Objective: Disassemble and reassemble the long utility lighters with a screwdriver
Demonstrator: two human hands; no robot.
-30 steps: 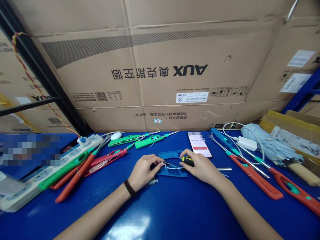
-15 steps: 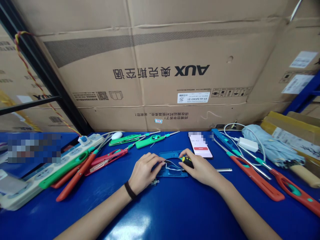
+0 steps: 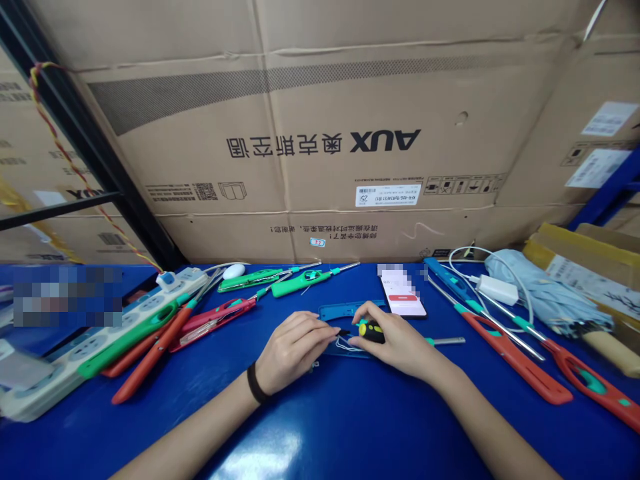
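A blue plastic lighter shell (image 3: 345, 311) lies open on the blue table (image 3: 320, 413), with thin white wires on it. My left hand (image 3: 290, 348) is closed in a pinch over the shell's left end, fingertips on a small dark part. My right hand (image 3: 400, 340) grips a small black and yellow screwdriver (image 3: 371, 331), its tip pointing left toward my left fingertips. A thin metal tube (image 3: 447, 341) sticks out to the right from behind my right hand.
Red and green long-nosed lighters (image 3: 150, 333) lie at the left beside a white power strip (image 3: 100, 340). More green lighters (image 3: 295, 283) sit behind. A phone (image 3: 403, 297), red lighters (image 3: 520, 363), a charger (image 3: 497, 290), a folded umbrella (image 3: 550, 293) are at the right. Cardboard boxes (image 3: 320, 133) wall the back.
My hands drew closer together. The right hand turned the screwdriver so its tip now points at my left fingertips, and the left hand shifted slightly right over the shell.
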